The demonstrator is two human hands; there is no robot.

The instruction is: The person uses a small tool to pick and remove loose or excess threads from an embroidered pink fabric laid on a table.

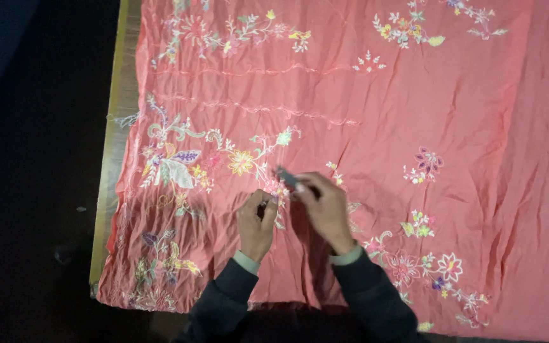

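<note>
A large coral-pink cloth point(414, 114) with embroidered flowers lies spread flat. My left hand point(255, 222) rests on it near the front edge, fingers curled and pinching the fabric beside a yellow embroidered flower point(241, 162). My right hand point(325, 206) is just to its right, closed on a small dark slim tool point(287, 178) whose tip points up and to the left over the cloth. What kind of tool it is cannot be made out. Both hands come out of dark sleeves with pale cuffs.
The cloth lies on a wooden table whose yellowish left edge point(112, 146) shows. A dark floor point(27, 190) lies beyond it on the left. More embroidered flower clusters point(427, 267) sit to the right of my hands and along the far edge.
</note>
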